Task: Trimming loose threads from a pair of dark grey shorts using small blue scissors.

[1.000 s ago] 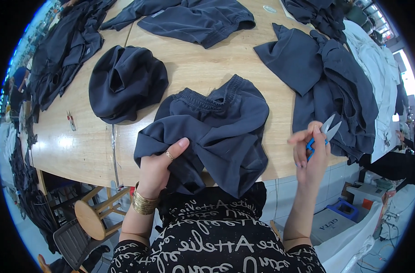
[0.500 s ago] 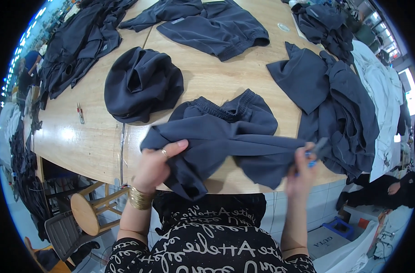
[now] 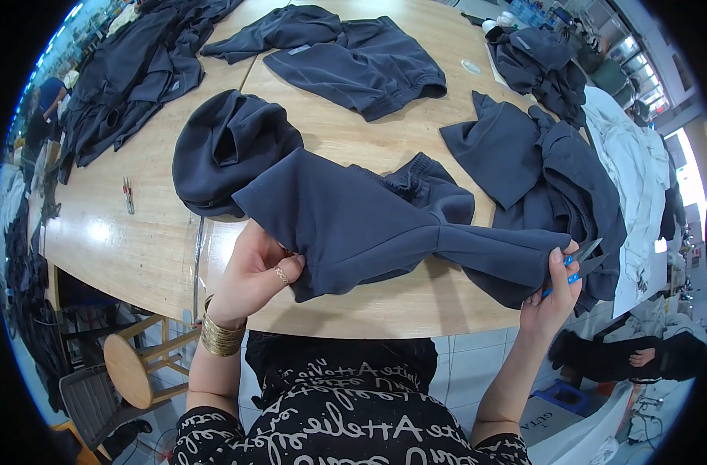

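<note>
Dark grey shorts (image 3: 369, 225) with a gathered elastic waistband are stretched between my hands over the near edge of the table. My left hand (image 3: 262, 267) pinches one leg at its lower edge, thumb on top. At the other leg's end, my right hand (image 3: 553, 298) grips the cloth and also holds small blue-handled scissors (image 3: 590, 249). Their blades point away to the right, slightly apart. Part of the waistband lies behind the raised cloth. Just beyond my left hand sits a bundled dark grey garment (image 3: 233, 155).
More dark shorts (image 3: 369, 66) lie at the far middle. Dark garments are heaped at far left (image 3: 132, 77) and right (image 3: 570, 170). Red-handled snips (image 3: 129, 195) rest on the table (image 3: 105, 256). A wooden stool (image 3: 132, 368) stands below left; another person's hand (image 3: 642, 357) shows lower right.
My left hand has turned and raised its leg of the shorts, spreading that panel upward. My right hand has moved right with the other leg and the scissors, pulling the cloth out.
</note>
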`<action>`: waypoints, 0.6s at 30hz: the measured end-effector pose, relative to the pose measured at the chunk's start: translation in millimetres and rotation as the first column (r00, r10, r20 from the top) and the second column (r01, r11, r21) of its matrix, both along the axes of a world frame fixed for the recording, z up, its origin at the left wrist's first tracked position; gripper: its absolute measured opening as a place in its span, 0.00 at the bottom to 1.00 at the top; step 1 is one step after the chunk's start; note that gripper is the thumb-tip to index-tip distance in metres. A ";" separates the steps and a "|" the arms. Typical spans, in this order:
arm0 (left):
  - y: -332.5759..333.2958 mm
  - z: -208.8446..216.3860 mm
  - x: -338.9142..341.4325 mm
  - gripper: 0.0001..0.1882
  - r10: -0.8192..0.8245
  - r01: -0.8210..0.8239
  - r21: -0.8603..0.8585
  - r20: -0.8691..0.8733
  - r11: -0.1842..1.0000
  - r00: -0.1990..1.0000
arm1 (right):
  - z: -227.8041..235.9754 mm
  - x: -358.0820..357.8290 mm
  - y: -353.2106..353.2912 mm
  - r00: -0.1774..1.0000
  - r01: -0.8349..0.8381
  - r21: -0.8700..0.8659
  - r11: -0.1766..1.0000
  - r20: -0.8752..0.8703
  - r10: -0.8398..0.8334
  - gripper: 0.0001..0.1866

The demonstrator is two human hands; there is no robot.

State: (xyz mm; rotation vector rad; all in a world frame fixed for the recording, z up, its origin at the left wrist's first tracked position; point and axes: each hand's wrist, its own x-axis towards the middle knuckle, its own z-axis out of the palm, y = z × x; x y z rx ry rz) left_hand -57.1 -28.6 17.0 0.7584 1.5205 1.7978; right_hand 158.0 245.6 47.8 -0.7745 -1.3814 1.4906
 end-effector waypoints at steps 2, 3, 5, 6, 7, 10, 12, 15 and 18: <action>0.3 -2.2 -0.2 0.40 0.004 -0.004 -0.003 -0.024 1.000 1.000 | -2.4 3.8 3.5 1.000 -0.029 -0.007 1.000 0.009 0.029 0.09; -0.2 -2.9 -0.3 0.40 0.009 -0.009 -0.011 -0.048 1.000 0.999 | -2.9 5.3 4.7 0.998 -0.059 -0.018 0.998 0.016 0.059 0.12; 0.6 -2.5 0.9 0.42 0.056 -0.056 0.013 -0.061 0.998 0.997 | -1.2 6.3 4.9 0.998 -0.068 -0.042 0.997 -0.003 0.068 0.16; -0.5 -3.1 1.8 0.43 0.104 -0.101 0.035 -0.074 0.994 0.992 | -1.8 5.1 3.8 0.997 -0.078 -0.069 0.995 -0.022 0.077 0.20; -0.8 -2.5 1.5 0.43 0.112 -0.110 0.030 -0.075 0.993 0.991 | -0.2 3.1 1.6 0.996 -0.087 -0.074 0.993 -0.023 0.085 0.20; -2.2 1.6 -3.0 0.45 0.056 -0.064 -0.044 -0.164 0.997 0.985 | 4.3 0.3 -2.7 1.000 0.013 -0.100 0.995 -0.020 -0.015 0.26; -2.5 1.5 -3.8 0.47 0.058 -0.063 -0.069 -0.065 0.996 0.996 | 3.3 9.4 3.4 0.992 -0.115 -0.124 0.986 0.031 0.119 0.28; 0.4 2.7 0.6 0.47 0.087 -0.090 0.028 0.080 0.996 0.993 | 0.9 12.4 3.0 0.978 -0.200 -0.127 0.971 0.029 0.205 0.29; -12.2 -8.5 2.0 0.48 0.037 -0.034 -0.039 0.091 0.999 0.995 | -22.2 27.2 9.7 0.953 -0.264 -0.098 0.959 0.125 0.275 0.29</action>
